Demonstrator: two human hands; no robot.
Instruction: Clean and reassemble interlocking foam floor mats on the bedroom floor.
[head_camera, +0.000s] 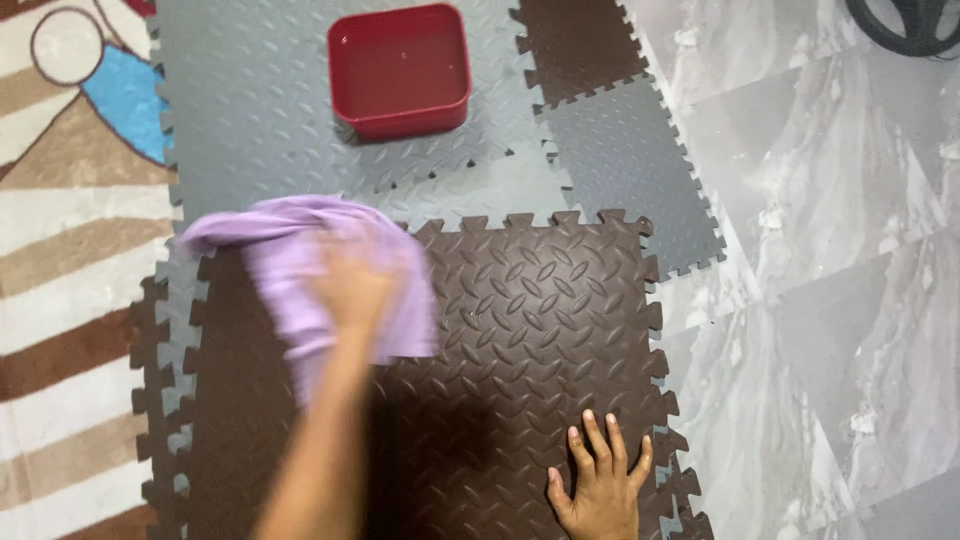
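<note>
The step in hand looks like wiping: the left hand (355, 285) lies on a soft lilac cloth (300, 265), bunched and folded, and presses it against the dark brown foam mat tile (520, 330) with a raised diamond-plate pattern and toothed, interlocking edges. Hand and cloth are blurred, so I judge a sweeping stroke across the left part of the tile; whether the fingers are curled into the fabric or only flat on it cannot be told from the blur. The cloth sits on the left half of the brown tile, its far corner spilling onto the grey foam tile (250, 110) beyond.

The right hand (600, 480) rests near the right near corner of the same brown tile, fingers spread flat and apart, holding nothing; it seems to pin the light tile down.

A sensible next stroke calls for even pressure, keeping the cloth flat enough to reach into the embossed grooves.

Far from the hands, a red square plastic tub (400, 70) with rounded corners stands on the grey tile, with what looks like a shallow layer of liquid. To the right lies glossy grey marbled floor (830, 300); to the left a striped brown and cream rug (70, 250).
</note>
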